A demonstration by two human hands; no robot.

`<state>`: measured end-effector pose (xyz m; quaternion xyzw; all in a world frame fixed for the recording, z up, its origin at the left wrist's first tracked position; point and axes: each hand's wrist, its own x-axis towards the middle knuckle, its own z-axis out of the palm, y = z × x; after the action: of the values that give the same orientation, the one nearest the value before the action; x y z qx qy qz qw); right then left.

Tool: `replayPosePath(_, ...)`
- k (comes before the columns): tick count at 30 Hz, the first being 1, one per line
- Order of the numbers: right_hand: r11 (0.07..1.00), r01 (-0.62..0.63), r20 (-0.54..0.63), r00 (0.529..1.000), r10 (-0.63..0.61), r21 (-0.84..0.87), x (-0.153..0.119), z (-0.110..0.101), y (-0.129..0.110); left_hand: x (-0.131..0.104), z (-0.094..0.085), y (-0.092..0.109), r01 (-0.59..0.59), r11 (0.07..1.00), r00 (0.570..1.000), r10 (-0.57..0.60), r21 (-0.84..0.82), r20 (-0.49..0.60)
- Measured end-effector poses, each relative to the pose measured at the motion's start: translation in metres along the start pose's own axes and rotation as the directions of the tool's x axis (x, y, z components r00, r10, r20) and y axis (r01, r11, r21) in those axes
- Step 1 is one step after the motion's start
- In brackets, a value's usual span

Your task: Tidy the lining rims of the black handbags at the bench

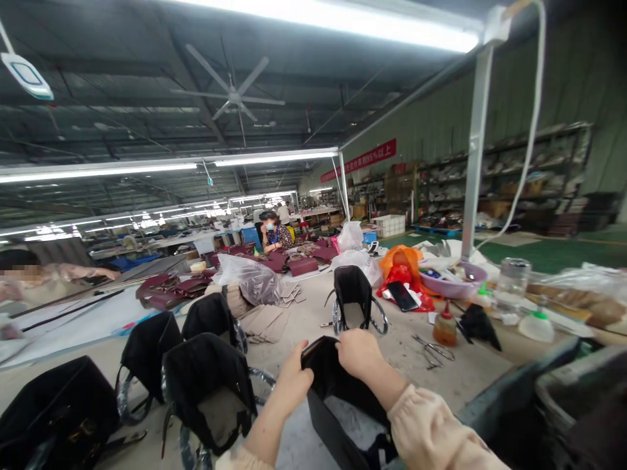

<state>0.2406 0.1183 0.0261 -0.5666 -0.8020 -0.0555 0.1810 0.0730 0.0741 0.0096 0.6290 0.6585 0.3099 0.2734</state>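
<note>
Both my hands are on a black handbag body (333, 424), which stands tilted in front of me with its open side facing me. My left hand (294, 378) grips the upper left corner, thumb and fingers closed on the rim. My right hand (360, 352) is closed over the top edge, a little to the right; its fingertips are partly hidden behind the bag. Just beyond stands another black bag (350, 294) with plastic-wrapped handles. Several similar black bags, such as the nearest one (208, 378), stand to the left.
Scissors (434, 349), a red-capped bottle (445, 326) and a phone (402, 296) lie to the right on the table. A purple basin (455, 279) and glass jar (512, 281) stand behind. Co-workers, one masked (275, 235), are at tables beyond maroon pieces (301, 266).
</note>
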Motion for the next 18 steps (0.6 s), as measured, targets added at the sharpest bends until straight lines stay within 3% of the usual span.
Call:
replayPosePath(5,1.000,-0.010,0.103,0.995,0.010,-0.001,0.001,-0.010,0.001,-0.002,-0.020,-0.002,-0.068,0.998,0.990,0.067,0.006,0.122)
replayPosePath(9,1.000,-0.003,0.118,0.993,0.001,0.018,-0.014,-0.020,0.004,-0.006,-0.028,0.003,-0.174,0.984,0.972,0.165,0.041,0.168)
replayPosePath(14,0.999,-0.020,0.104,0.994,0.016,0.030,-0.045,-0.023,0.003,-0.012,-0.015,0.013,-0.287,0.953,0.954,0.274,0.101,0.125)
replayPosePath(18,0.998,-0.033,0.142,0.990,0.024,0.058,-0.053,-0.017,0.009,-0.007,0.003,0.021,-0.357,0.917,0.933,0.341,0.178,0.115)
